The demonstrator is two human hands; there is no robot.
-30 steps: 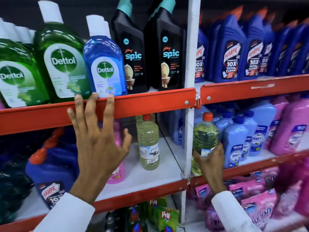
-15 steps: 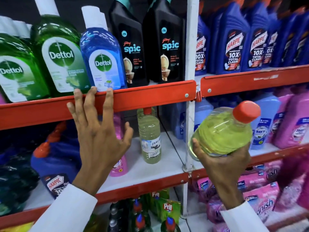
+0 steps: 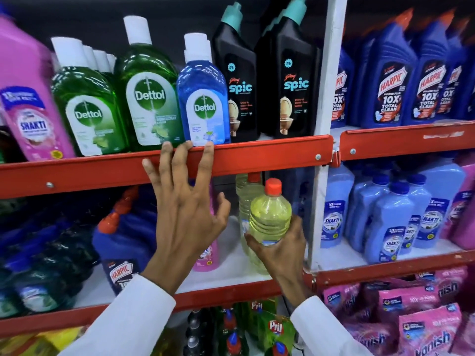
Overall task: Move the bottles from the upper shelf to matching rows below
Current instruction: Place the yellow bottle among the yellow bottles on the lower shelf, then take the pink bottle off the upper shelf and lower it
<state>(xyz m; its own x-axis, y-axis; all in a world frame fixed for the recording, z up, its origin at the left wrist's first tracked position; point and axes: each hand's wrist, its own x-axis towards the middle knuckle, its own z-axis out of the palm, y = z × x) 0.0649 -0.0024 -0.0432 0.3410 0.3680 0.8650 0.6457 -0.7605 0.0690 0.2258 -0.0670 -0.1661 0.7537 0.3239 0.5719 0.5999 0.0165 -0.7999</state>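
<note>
Right hand (image 3: 280,250) clamped on yellow bottle (image 3: 270,217), a matching bottle (image 3: 244,199) just behind at 10 o'clock. Left hand (image 3: 185,217), fingers spread, rests on red shelf rail (image 3: 257,155).

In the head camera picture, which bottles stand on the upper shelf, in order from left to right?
Pink Shakti bottle → smaller green Dettol bottle → taller green Dettol bottle → blue Dettol bottle → first black Spic bottle → second black Spic bottle → white upright post → blue Harpic bottles.
</note>
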